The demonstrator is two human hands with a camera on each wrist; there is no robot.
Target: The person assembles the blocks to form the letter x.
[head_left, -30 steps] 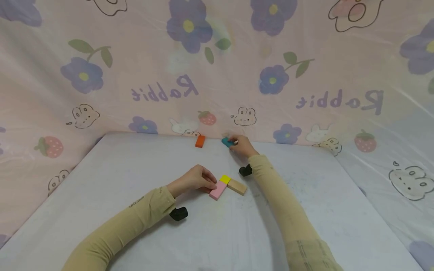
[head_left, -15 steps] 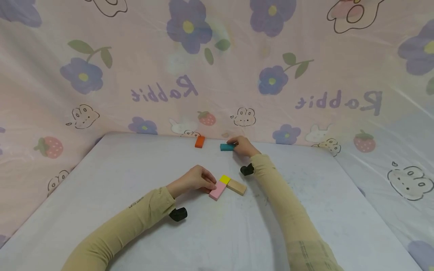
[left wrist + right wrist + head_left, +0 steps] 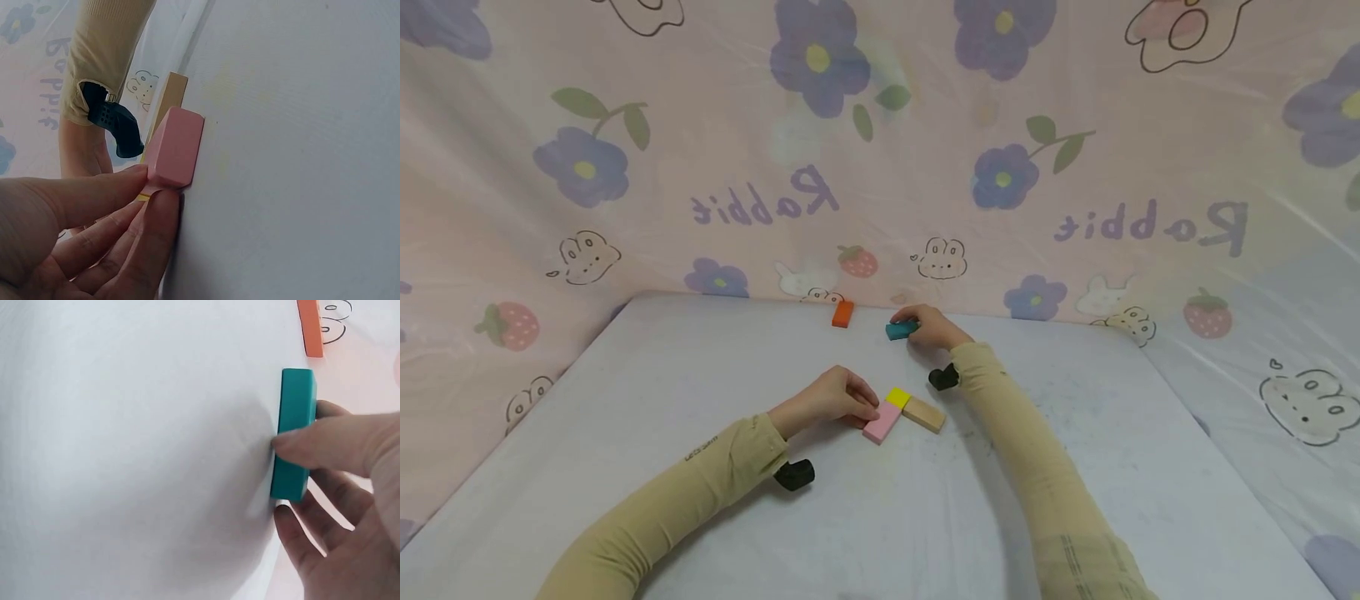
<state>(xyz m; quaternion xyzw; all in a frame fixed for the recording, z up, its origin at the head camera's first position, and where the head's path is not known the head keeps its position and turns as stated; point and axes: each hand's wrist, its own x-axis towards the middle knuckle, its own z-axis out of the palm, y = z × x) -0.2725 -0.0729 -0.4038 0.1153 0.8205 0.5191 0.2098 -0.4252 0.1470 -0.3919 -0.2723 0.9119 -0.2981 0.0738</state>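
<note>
Near the table's middle, my left hand (image 3: pixel 835 397) pinches a pink block (image 3: pixel 882 423) between thumb and fingers, as the left wrist view shows close up. The pink block's far end meets a yellow block (image 3: pixel 898 397), and a plain wooden block (image 3: pixel 924 413) angles off to the right from there. Farther back, my right hand (image 3: pixel 931 326) holds a teal block (image 3: pixel 294 412) with the thumb across its near face and fingers behind. An orange block (image 3: pixel 843 314) lies to the left of the teal one, by the table's back edge.
A white cloth covers the table (image 3: pixel 715 358). Behind it hangs a pink patterned curtain (image 3: pixel 887 192) with flowers and rabbits, which also runs along both sides. Black wrist devices (image 3: pixel 795 474) stick out under both sleeves.
My right hand has drawn the teal block slightly toward me, and the block has turned in the fingers. The left hand and the pink, yellow, wooden and orange blocks have stayed put.
</note>
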